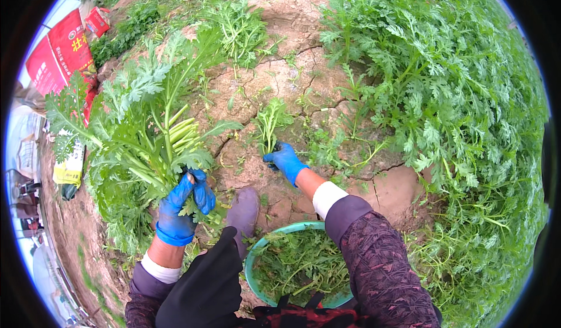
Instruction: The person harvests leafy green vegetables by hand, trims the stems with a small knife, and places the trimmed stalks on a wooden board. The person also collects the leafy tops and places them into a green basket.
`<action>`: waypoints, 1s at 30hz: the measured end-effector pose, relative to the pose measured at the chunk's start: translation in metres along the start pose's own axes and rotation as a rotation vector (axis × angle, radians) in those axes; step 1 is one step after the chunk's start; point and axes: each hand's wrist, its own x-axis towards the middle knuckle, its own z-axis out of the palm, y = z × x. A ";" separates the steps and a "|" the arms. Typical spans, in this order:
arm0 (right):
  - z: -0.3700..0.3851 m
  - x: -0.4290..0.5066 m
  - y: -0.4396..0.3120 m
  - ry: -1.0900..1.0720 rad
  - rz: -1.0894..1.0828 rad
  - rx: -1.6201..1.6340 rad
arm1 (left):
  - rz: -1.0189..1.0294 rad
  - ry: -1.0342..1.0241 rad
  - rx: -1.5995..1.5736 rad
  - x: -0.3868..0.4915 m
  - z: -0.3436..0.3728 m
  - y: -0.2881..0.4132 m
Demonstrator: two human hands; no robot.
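My left hand (182, 205), in a torn blue glove, grips the stems of a large leafy green plant bunch (144, 152); pale cut stem ends of other greens show just behind it. In the middle, my right hand (285, 161), also gloved in blue, has its fingers closed round the base of a small leafy sprig (271, 122) over the cracked soil. Near my body stands a round green basin (252, 264) with loose, partly wilted greens (302, 258) in it, partly hidden by my right sleeve.
Dense leafy plants (438, 87) grow along the right side. A pile of cut greens (241, 32) lies on the cracked ground ahead. Red printed bags (65, 50) and a yellow-and-white bag (70, 166) lie at the left. My purple boot (243, 212) stands between my hands.
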 end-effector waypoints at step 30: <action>0.035 -0.169 -0.085 -0.511 -0.547 -0.757 | -0.284 -0.049 0.101 0.002 0.011 -0.026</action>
